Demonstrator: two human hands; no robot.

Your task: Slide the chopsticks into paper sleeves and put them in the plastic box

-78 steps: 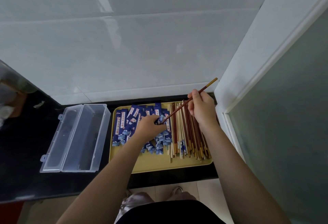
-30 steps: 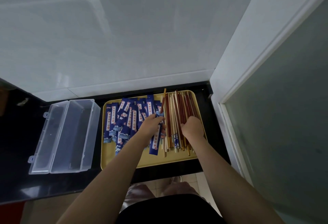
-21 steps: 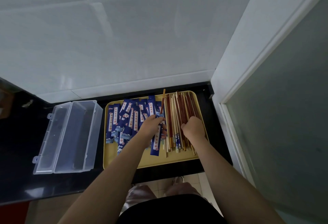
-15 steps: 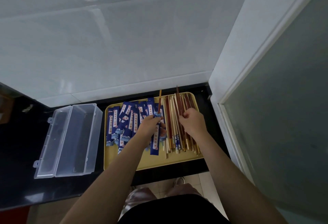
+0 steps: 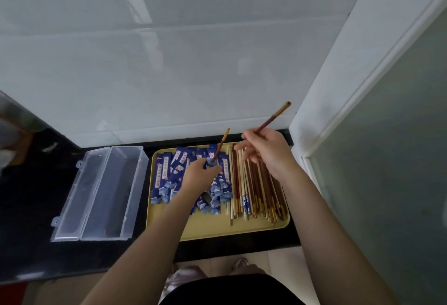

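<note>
One chopstick [image 5: 221, 143] already stands in the blue sleeve [image 5: 212, 161] pinched by the left hand [image 5: 200, 176] above the yellow tray [image 5: 208, 226], so the right hand [image 5: 268, 153] grips a second chopstick [image 5: 274, 117], seemingly its mate, while the plastic box [image 5: 101, 194] lies open on the table [image 5: 26, 210].

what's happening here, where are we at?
A person is sleeving chopsticks over a yellow tray. The left hand grips a blue paper sleeve with one chopstick sticking out of it. The right hand holds a second chopstick raised. The clear plastic box sits open, apparently empty.
</note>
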